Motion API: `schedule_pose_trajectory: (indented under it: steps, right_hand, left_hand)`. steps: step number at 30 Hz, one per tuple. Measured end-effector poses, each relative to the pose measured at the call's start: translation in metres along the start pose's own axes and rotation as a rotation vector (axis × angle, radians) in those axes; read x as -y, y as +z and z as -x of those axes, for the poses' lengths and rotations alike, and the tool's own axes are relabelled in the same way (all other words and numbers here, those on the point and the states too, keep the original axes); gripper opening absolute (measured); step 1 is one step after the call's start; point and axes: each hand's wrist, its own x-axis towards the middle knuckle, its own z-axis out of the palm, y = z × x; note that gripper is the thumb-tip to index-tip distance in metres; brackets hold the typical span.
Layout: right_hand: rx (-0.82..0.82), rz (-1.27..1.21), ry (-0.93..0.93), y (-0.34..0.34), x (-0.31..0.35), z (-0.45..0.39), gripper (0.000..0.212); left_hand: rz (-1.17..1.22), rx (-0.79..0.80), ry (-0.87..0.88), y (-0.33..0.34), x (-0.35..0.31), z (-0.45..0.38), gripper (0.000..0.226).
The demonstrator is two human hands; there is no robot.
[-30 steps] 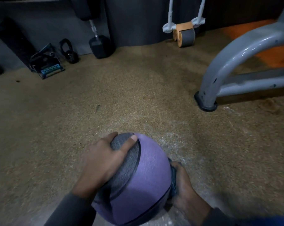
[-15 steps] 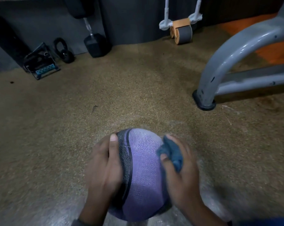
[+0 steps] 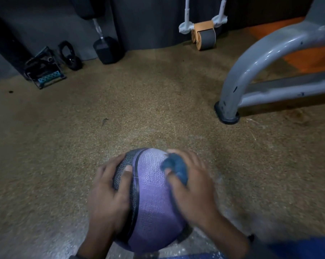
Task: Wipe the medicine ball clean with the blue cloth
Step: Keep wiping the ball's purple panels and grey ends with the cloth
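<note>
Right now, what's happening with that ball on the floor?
A person is wiping a purple and grey medicine ball that sits on the speckled gym floor. The left hand rests flat on the ball's grey panel, steadying it. The right hand pinches a bunched blue cloth against the ball's upper right side. Nearby are a grey machine frame, a dumbbell and an ab roller.

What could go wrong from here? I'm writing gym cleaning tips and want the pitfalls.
1. The medicine ball sits on the floor, steadied only by the left hand; a hard wipe might roll it.
2. The blue cloth is bunched under the right hand, so it may miss patches.
3. The ball's underside touches the floor and could stay dirty.
</note>
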Motion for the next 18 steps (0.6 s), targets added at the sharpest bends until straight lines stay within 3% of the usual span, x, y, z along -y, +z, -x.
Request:
schedule_pose_trajectory:
  steps: [2,3,5,8,10,14,16,18]
  right_hand:
    - [0.03,0.244,-0.266,0.002,0.029,0.005,0.052]
    - [0.067,0.302,-0.294,0.004,0.035,-0.002,0.053]
    - [0.186,0.304,-0.223,0.006,0.036,-0.028,0.051]
    - [0.372,0.158,0.036,0.005,0.019,-0.071,0.037]
    - [0.363,0.206,0.008,0.004,0.017,-0.068,0.035]
    - [0.185,0.412,-0.365,-0.005,0.046,-0.006,0.048]
    - [0.214,0.402,-0.41,-0.005,0.046,-0.005,0.05]
    - [0.273,0.341,-0.339,-0.002,0.038,-0.028,0.047]
  left_hand:
    - [0.014,0.011,0.019,-0.001,0.003,0.002,0.06]
    - [0.032,0.008,0.019,-0.002,0.005,0.002,0.059]
    - [0.067,-0.011,0.007,-0.002,0.008,0.004,0.058]
    - [0.051,-0.028,-0.027,-0.003,0.008,0.004,0.06]
    - [0.023,-0.014,-0.022,-0.003,0.005,0.002,0.056]
    - [0.0,0.036,0.03,-0.005,0.002,-0.003,0.052]
    - [-0.005,0.06,0.036,-0.005,0.003,-0.004,0.052]
    - [0.002,0.054,0.023,-0.004,0.0,-0.004,0.052]
